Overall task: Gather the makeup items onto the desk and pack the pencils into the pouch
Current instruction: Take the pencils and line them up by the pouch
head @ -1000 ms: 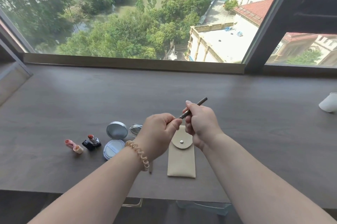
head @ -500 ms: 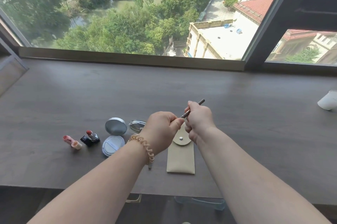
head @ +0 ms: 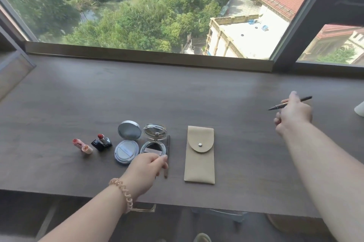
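A beige flap pouch (head: 200,155) lies snapped shut on the dark desk (head: 177,94). My right hand (head: 293,115) is out to the far right above the desk and pinches a thin dark pencil (head: 275,107), its pointed tip aimed left. My left hand (head: 145,169) rests low on the desk with curled fingers. Its fingertips are against a brown pencil (head: 168,143) lying left of the pouch. What the curled fingers hold is hidden.
Left of the pouch stand an open clear compact (head: 154,133), an open silver cushion compact (head: 127,151), a black-cased red lipstick (head: 101,140) and a pink lipstick (head: 82,145). A white object (head: 359,109) sits at the right edge. The window sill runs along the back.
My hands have parted. The right hand swung far right with the dark pencil. The left hand dropped to the brown pencil beside the clear compact, uncovering the pouch.
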The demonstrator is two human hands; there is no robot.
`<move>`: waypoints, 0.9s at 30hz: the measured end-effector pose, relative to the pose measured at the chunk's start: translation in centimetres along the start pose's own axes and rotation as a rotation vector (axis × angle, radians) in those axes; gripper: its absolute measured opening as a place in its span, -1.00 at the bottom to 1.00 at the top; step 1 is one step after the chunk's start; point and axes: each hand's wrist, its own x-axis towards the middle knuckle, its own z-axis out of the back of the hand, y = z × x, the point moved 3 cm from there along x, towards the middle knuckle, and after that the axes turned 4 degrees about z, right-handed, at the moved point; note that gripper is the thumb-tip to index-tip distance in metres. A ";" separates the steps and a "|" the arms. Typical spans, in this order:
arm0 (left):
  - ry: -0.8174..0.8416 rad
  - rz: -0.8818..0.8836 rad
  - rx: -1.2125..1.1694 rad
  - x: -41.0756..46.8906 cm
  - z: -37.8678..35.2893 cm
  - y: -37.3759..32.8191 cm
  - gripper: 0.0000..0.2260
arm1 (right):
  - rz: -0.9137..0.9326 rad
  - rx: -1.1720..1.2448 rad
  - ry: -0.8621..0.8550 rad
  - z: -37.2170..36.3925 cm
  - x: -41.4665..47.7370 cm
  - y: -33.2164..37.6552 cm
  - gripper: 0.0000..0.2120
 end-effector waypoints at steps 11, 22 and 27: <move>-0.043 0.121 -0.005 2.9 -4.3 1.2 -0.81 | 1.088 -0.850 0.887 -6.0 -13.0 -14.8 -0.54; -0.237 0.098 0.141 3.4 -5.2 1.8 -0.77 | 1.218 -1.442 0.981 -5.7 -11.8 -19.8 -0.39; -0.248 0.068 0.197 4.8 -6.8 0.7 -0.79 | 1.343 -1.466 0.854 -4.4 -10.2 -19.0 -0.39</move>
